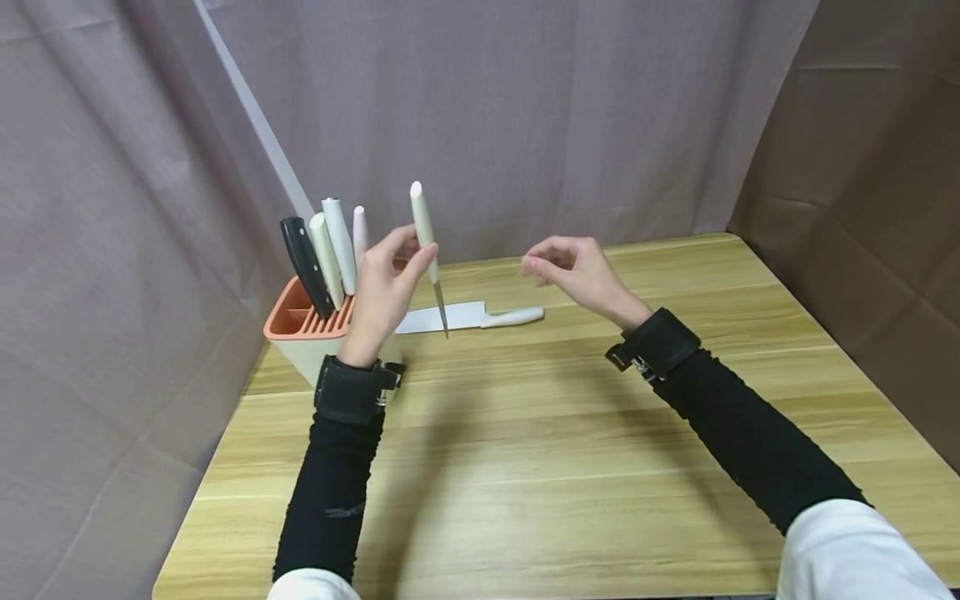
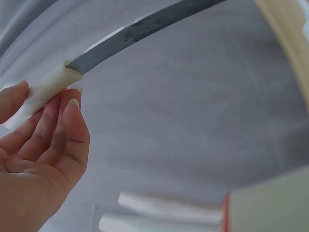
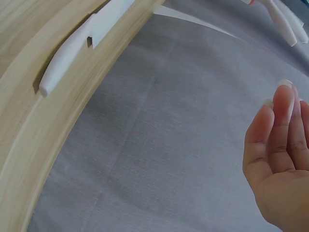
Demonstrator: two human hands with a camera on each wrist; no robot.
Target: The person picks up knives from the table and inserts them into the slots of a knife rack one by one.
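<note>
One narrow knife (image 1: 427,250) is pinched by its cream handle in my left hand (image 1: 382,292), blade down, just right of the knife block (image 1: 300,329); right hand (image 1: 577,271) loose, holds nothing; next req., I judge: align tip w/ a slot.

Knife block (image 1: 300,329) with upright handles blocks the table's (image 1: 570,467) left rear corner; white knife (image 1: 472,317) lies flat mid-rear; near half open; curtains wall three sides.

Table: light wooden tabletop (image 1: 570,433); grain running sideways
Flat knife: white-handled, white-bladed knife (image 1: 468,317) lying on the table
Backdrop: grey-mauve cloth curtain (image 1: 525,108) behind; brown cloth (image 1: 870,167) at right
</note>
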